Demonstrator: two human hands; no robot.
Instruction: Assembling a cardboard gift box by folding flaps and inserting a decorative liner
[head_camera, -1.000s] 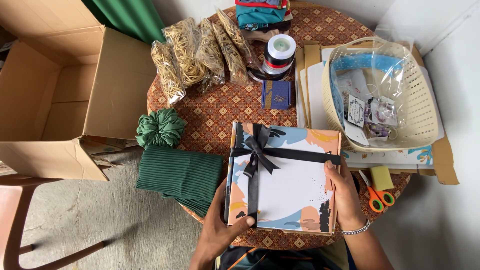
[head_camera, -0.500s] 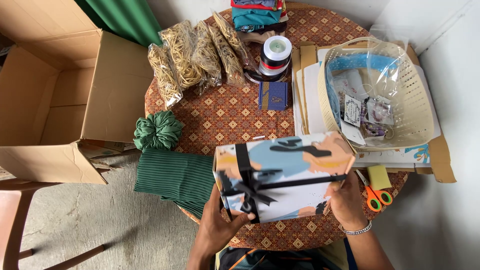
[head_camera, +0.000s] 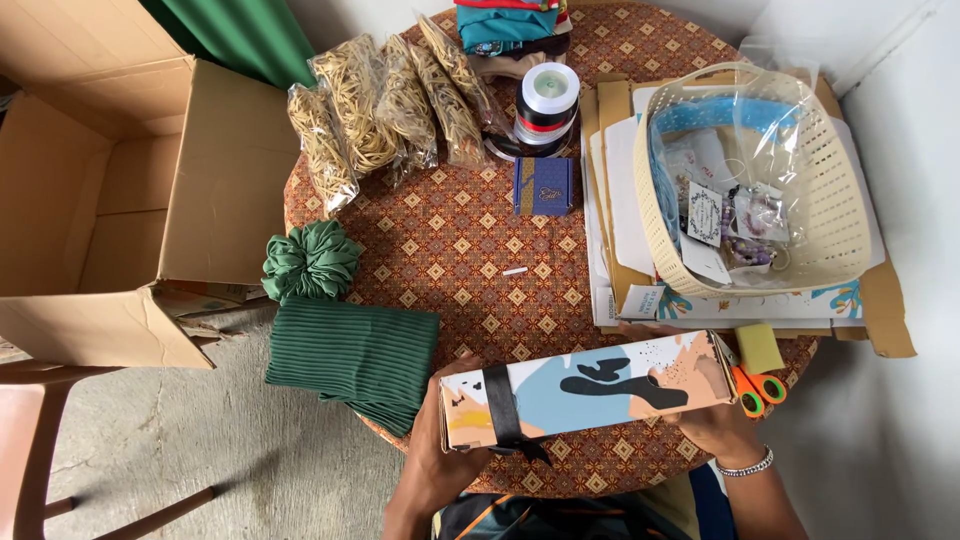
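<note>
A patterned gift box (head_camera: 590, 390) in white, blue, orange and black, tied with a black ribbon, is held tipped on edge above the near side of the round table (head_camera: 450, 240). Its long side faces me. My left hand (head_camera: 440, 455) grips the left end near the ribbon band. My right hand (head_camera: 715, 415), with a bead bracelet on the wrist, holds the right end.
Folded green cloth (head_camera: 350, 355) and a green scrunchie (head_camera: 312, 260) lie left. Bags of rubber bands (head_camera: 385, 100), ribbon spools (head_camera: 548, 100) and a small blue box (head_camera: 543, 186) sit behind. A cream basket (head_camera: 830, 180) rests on flat cardboard. Orange scissors (head_camera: 760, 385), yellow sponge (head_camera: 760, 347), open carton (head_camera: 100, 200).
The gift box has been lifted off the table and turned from lying flat with its bow up to standing on edge, drawn nearer to me in both hands.
</note>
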